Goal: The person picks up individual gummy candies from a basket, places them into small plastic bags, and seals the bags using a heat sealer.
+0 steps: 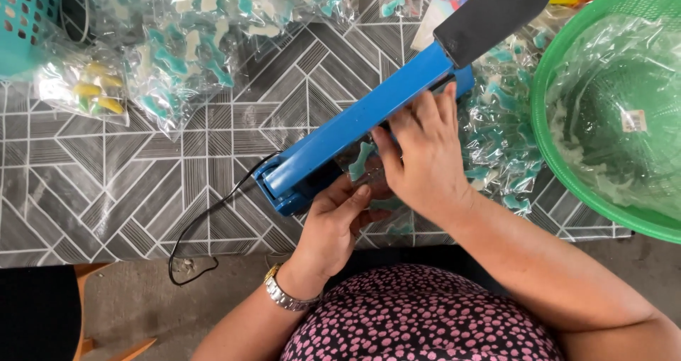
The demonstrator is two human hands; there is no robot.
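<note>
Two hands pinched a clear candy bag (369,168), left hand (333,223), right hand (425,155), under blue sealer (362,120), long axis slanted toward upper right, green basket (560,169) right.

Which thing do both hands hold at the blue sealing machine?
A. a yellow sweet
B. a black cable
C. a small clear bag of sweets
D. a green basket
C: the left hand and right hand grip a small clear bag under the arm of the blue sealer.
</note>
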